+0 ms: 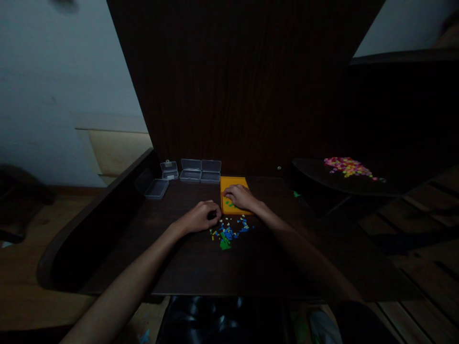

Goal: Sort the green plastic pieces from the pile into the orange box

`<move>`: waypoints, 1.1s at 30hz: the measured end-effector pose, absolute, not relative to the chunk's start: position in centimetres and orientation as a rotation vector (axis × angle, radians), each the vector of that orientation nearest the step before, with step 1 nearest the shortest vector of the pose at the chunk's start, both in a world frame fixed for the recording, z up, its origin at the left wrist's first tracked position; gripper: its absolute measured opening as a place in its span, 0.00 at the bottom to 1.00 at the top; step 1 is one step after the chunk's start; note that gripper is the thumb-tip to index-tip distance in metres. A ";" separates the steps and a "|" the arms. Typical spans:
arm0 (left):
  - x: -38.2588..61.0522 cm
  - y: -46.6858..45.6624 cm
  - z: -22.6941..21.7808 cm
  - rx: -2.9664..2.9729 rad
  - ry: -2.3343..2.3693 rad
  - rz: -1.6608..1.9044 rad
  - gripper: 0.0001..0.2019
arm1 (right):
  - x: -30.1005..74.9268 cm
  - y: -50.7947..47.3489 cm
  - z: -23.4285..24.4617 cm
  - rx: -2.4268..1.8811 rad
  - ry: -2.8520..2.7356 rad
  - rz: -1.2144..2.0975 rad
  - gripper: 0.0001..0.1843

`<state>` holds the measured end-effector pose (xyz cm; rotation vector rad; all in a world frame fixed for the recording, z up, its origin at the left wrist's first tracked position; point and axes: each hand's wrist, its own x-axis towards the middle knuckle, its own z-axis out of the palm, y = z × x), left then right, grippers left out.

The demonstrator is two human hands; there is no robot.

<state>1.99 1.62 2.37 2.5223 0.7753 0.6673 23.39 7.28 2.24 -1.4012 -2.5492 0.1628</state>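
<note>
A yellow tray lies on the dark table with a few small green pieces in it. My right hand reaches over the tray, its fingers curled down near the left side; whatever its fingertips hold is hidden. Just left of the tray's near corner rests my left hand, thumb and fingers bent toward each other in a pinch; I cannot make out anything between them. In front of the tray is a loose heap of small blue, yellow, white and green pieces, close to my left fingertips.
Clear plastic boxes with raised lids stand along the back left, and another clear box is nearer. A pile of pink, red and yellow pieces lies on a raised shelf at right. A dark side panel borders the table's left.
</note>
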 end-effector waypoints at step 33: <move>2.0 1.7 2.3 2.530 0.747 0.677 0.05 | 23.4 7.1 2.3 -1.374 -2.574 0.086 0.13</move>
